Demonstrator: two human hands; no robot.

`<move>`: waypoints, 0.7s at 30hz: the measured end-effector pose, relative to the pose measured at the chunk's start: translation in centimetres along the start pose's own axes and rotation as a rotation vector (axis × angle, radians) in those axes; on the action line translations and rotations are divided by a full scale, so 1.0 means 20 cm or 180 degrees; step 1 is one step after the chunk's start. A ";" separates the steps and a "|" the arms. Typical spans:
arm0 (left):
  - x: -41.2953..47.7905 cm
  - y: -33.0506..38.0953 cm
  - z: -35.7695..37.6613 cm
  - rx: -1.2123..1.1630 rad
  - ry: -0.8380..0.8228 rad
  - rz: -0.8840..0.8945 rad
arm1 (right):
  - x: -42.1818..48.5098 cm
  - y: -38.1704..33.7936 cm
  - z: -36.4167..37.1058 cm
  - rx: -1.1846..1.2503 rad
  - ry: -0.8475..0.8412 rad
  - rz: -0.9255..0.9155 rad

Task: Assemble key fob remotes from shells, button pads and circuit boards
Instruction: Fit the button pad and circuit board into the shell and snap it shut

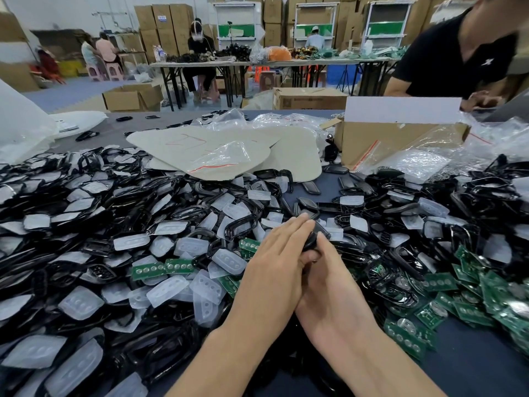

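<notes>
Straight fingers (pixel 296 226) of the left hand (pixel 272 270) lie together, pressing flat on one black key fob (pixel 312 239), while the right hand (pixel 335 285) curls round it from below, above the table (pixel 472 365). Around the two hands lie heaps too many to count: green circuit boards (pixel 463 308), translucent button pads (pixel 171 285), black shells (pixel 240 227). Beyond sit two pale cards (pixel 286 144) and one cardboard box (pixel 386 138). One person in black (pixel 458 53) leans in at right; four workers sit farther back.
</notes>
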State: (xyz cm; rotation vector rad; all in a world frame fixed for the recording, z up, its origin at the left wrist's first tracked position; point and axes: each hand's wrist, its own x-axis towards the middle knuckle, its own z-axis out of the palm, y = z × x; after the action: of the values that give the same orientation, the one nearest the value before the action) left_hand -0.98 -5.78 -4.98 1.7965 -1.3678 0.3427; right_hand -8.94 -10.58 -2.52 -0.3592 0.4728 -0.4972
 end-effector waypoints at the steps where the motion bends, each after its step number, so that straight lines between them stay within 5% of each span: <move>1: 0.00 0.00 0.00 -0.0014 0.0008 -0.0007 | 0.00 0.00 0.00 0.0006 0.0002 0.0017; 21: 0.00 0.01 -0.01 -0.0106 -0.0144 -0.0189 | -0.02 0.00 0.01 -0.0195 0.0266 -0.0018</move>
State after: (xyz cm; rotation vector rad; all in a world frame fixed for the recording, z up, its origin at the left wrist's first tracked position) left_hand -1.20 -5.64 -4.82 1.8233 -1.3406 0.2476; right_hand -9.17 -10.37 -2.26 -0.3998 0.5689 -0.5054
